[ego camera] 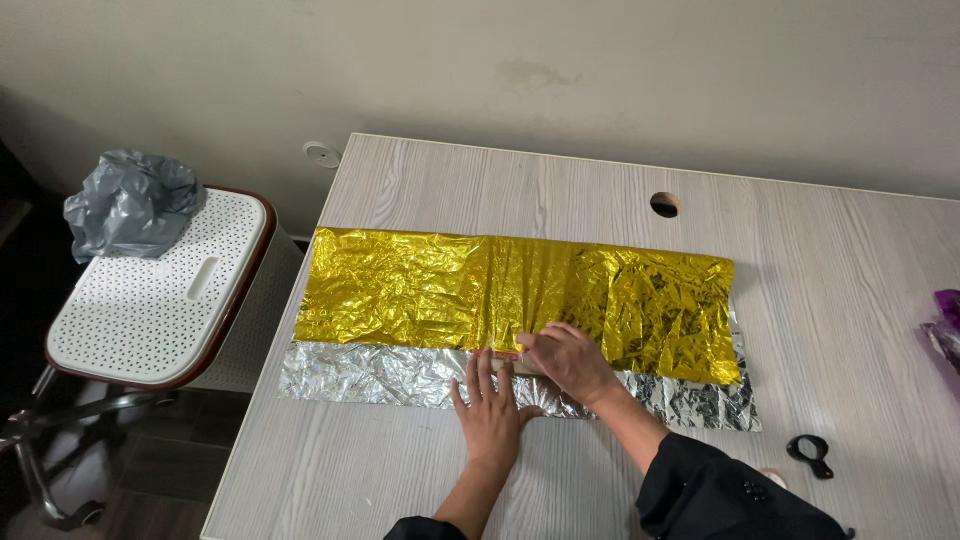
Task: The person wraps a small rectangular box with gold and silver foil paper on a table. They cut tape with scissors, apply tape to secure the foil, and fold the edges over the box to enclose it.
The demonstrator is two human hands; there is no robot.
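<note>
Pinching the gold foil sheet's [500, 290] lower edge, right hand [565, 362] sits at 1 o'clock from flat, open left hand [490, 415]; sheet runs 9-to-3.

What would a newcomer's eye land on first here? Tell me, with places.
First the crinkled gold foil sheet spread across the middle of the pale wooden table, with its silver underside showing as a strip along the near edge. Next, the left hand lies flat on that silver strip while the right hand pinches the gold edge beside it. At far left, a grey plastic bag sits on a white perforated stool.
</note>
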